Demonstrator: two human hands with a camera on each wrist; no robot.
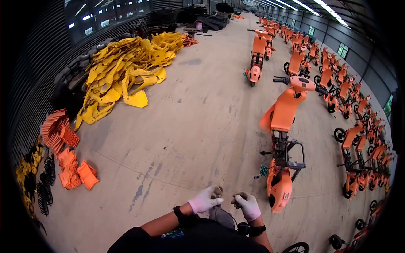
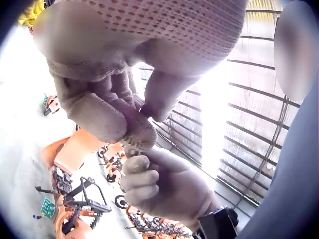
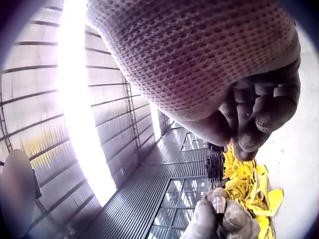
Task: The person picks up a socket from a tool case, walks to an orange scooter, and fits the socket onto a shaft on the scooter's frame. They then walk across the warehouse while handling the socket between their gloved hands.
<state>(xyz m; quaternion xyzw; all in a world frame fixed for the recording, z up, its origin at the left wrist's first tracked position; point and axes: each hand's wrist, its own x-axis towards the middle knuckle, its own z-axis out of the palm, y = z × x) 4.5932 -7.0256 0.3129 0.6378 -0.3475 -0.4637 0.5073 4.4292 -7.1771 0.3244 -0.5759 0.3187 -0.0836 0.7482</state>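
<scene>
Both hands wear pale knit gloves with dirty fingers and are raised close together in front of the body. My left hand (image 1: 206, 200) pinches a small dark piece with a silvery, red-marked end (image 3: 219, 204), seen between thumb and finger in the right wrist view. Only a dark bit of it shows in the left wrist view. My right hand (image 1: 247, 205) is a little apart on the right, its fingers curled in toward the thumb. No object shows between its fingers, though their inner side is partly hidden. A shoe (image 1: 222, 217) appears below the hands.
An orange electric scooter (image 1: 286, 111) without a seat stands ahead on the right, its rear (image 1: 279, 189) near the right hand. Rows of similar scooters (image 1: 327, 78) line the right side. Yellow panels (image 1: 126, 69) are heaped at left; orange panels (image 1: 69, 168) lie closer on the concrete floor (image 1: 168, 139).
</scene>
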